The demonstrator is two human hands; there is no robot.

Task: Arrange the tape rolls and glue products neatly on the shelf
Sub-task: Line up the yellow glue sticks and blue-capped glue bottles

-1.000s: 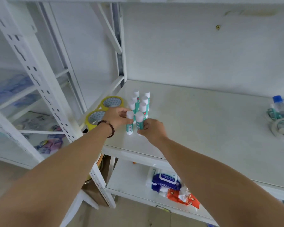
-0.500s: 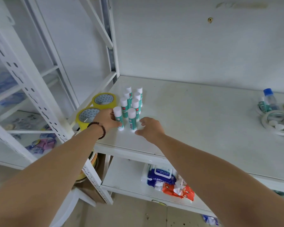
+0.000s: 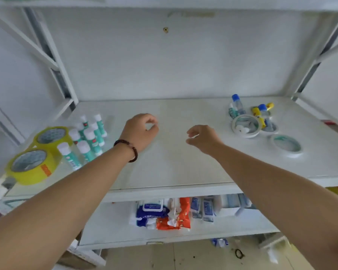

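Head view, looking down at a white shelf (image 3: 174, 172). Both forearms reach over its bare middle. The left hand (image 3: 140, 131), with a dark bead bracelet (image 3: 128, 151) at the wrist, has its fingers loosely curled, thumb and forefinger tips close together, and holds nothing. The right hand (image 3: 203, 138) is likewise empty, its fingers relaxed and slightly bent, hovering over the shelf.

At the left end, a cluster of glue sticks (image 3: 90, 137) with white caps and teal bodies stands upright in close rows. Just to their left lie two yellow tape rolls (image 3: 30, 166), flat, one behind the other.

At the right end, well apart from the hands, two white tape rolls lie flat: a nearer one (image 3: 286, 146) alone, and a farther one (image 3: 246, 125) with small white items inside it. Behind and beside the farther roll stand small glue bottles (image 3: 237, 105) with blue caps, some with yellow labels; blur hides their detail.

On the lower shelf (image 3: 109, 228) rest blue and orange wipe packs (image 3: 160, 214).
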